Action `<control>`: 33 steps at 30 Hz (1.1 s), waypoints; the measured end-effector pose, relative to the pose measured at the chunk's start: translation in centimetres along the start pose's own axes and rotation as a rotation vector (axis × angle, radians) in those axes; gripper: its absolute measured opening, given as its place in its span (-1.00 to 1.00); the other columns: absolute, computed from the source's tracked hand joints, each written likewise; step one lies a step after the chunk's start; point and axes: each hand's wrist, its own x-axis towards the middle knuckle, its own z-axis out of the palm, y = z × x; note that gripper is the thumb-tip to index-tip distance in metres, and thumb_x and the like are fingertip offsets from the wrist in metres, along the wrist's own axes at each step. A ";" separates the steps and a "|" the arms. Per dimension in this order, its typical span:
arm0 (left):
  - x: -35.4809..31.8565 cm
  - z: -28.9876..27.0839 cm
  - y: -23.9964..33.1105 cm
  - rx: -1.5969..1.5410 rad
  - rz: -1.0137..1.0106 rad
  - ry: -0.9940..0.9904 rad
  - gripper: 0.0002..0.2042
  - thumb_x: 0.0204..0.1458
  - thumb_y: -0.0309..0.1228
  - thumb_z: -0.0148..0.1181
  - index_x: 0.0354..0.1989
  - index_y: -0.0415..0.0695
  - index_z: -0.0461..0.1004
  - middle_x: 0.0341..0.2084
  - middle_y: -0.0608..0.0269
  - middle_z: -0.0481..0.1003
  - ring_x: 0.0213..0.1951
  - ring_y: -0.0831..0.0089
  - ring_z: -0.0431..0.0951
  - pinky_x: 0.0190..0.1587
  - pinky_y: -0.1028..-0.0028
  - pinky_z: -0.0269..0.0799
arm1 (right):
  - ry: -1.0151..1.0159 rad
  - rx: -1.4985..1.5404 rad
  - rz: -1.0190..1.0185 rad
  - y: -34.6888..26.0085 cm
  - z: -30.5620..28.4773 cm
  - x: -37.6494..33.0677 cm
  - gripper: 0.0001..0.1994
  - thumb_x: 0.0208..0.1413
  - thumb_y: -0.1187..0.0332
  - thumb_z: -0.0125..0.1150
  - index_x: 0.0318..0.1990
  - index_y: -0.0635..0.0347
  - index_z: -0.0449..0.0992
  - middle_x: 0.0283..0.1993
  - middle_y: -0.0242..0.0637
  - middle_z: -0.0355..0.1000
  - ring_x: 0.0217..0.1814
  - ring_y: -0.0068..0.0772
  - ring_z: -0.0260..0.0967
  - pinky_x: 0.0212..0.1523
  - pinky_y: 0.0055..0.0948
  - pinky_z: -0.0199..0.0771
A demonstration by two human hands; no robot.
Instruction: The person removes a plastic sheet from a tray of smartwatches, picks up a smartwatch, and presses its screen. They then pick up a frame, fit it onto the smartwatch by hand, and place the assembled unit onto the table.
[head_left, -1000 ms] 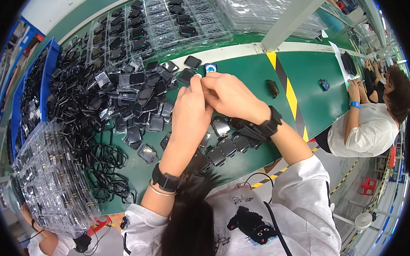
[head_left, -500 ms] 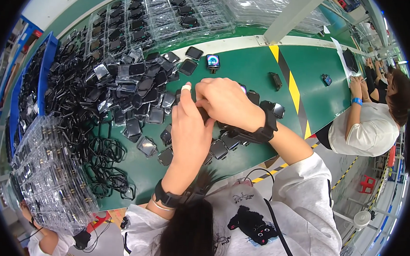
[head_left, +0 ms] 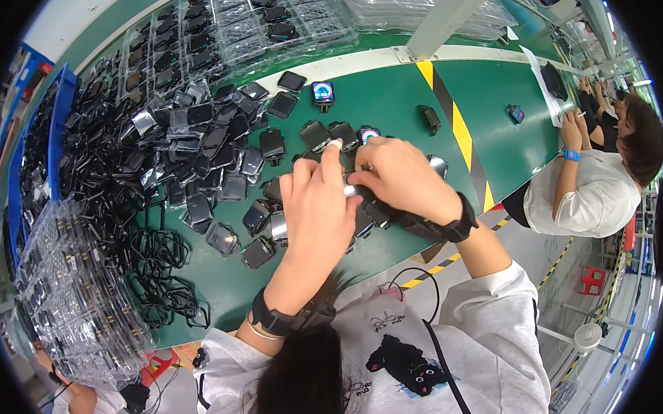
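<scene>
My left hand and my right hand meet above the green table. Both have their fingers closed around a small smartwatch body, mostly hidden, with only a silvery edge visible. A white cover wraps one left fingertip. Beyond the hands lie strapless smartwatch bodies; one lit smartwatch stands farther back. Behind my right fingers another lit smartwatch is partly covered. Close to my left wrist rest more watch bodies, dark screens up.
Left of my hands spreads a heap of film-wrapped watch pieces, with black loop-shaped frames nearer. A blue bin and stacked clear trays line the left edge. A metal post rises at the back. Rightward sits a co-worker.
Both hands have shifted slightly right and nearer relative to the table, uncovering watch bodies beyond and left of them. The whole view has moved a little. My fingers remain together on the piece.
</scene>
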 end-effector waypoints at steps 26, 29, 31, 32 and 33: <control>0.7 2.0 1.9 0.067 0.017 0.068 -0.25 -0.34 -0.46 0.46 0.12 -0.22 0.19 -0.28 0.27 0.48 -0.14 0.32 0.36 -0.09 0.27 0.06 | 0.117 0.309 0.116 1.1 -3.5 -1.5 -0.85 -0.05 0.47 0.20 -0.31 0.28 0.40 -0.43 -0.09 0.39 -0.38 0.01 0.33 -0.37 -0.18 0.31; 0.8 3.0 2.5 0.037 -0.014 0.015 -0.21 -0.33 -0.48 0.45 0.15 -0.25 0.16 -0.28 0.26 0.47 -0.15 0.31 0.36 -0.08 0.28 0.04 | 0.042 0.127 0.014 1.8 -2.1 -1.5 -0.86 -0.04 0.50 0.18 -0.31 0.28 0.39 -0.43 -0.12 0.39 -0.39 0.00 0.34 -0.36 -0.17 0.31; 0.8 3.3 2.4 0.000 -0.023 -0.002 -0.19 -0.33 -0.49 0.44 0.17 -0.26 0.13 -0.29 0.25 0.47 -0.14 0.31 0.36 -0.08 0.28 0.04 | 0.040 0.142 -0.007 2.1 -1.4 -1.5 -0.88 -0.04 0.50 0.19 -0.33 0.28 0.40 -0.43 -0.13 0.39 -0.39 0.00 0.34 -0.36 -0.18 0.31; 0.8 3.5 2.3 -0.037 -0.030 -0.020 -0.17 -0.33 -0.50 0.44 0.19 -0.27 0.10 -0.29 0.25 0.47 -0.14 0.31 0.36 -0.08 0.28 0.04 | 0.038 0.150 -0.019 2.0 -1.2 -1.4 -0.88 -0.05 0.50 0.19 -0.35 0.28 0.41 -0.43 -0.14 0.38 -0.40 -0.01 0.34 -0.35 -0.18 0.31; 0.7 3.6 2.2 -0.073 -0.037 -0.038 -0.15 -0.34 -0.52 0.44 0.21 -0.28 0.08 -0.30 0.24 0.47 -0.14 0.30 0.36 -0.08 0.29 0.03 | 0.032 0.151 -0.023 2.0 -1.2 -1.6 -0.88 -0.05 0.50 0.19 -0.35 0.28 0.41 -0.43 -0.14 0.38 -0.40 -0.01 0.34 -0.35 -0.18 0.31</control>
